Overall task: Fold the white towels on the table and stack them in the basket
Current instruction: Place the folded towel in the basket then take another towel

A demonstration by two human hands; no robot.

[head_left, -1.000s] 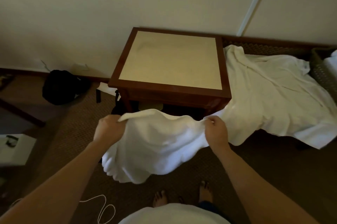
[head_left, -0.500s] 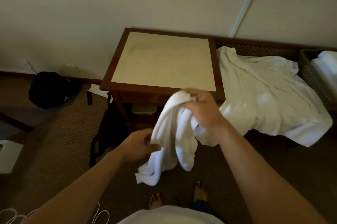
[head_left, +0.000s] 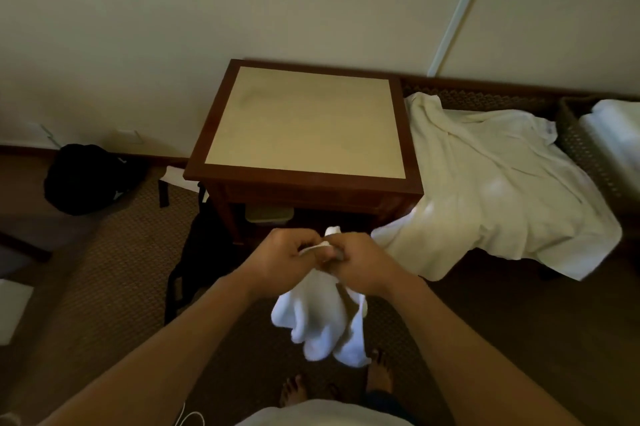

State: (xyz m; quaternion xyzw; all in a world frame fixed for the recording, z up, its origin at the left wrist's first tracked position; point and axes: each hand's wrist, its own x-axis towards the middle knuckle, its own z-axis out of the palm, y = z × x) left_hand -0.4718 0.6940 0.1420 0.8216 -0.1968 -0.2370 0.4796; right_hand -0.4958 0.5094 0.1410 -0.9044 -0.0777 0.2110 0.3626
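No readable text, labels, brands, numbers or signs anywhere in view.

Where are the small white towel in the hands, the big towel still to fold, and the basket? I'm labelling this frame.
small white towel point(head_left: 320, 325), head view, on the bunched part hanging below both hands
big towel point(head_left: 491, 190), head view, on its spread middle
basket point(head_left: 581, 148), head view, on its woven left wall
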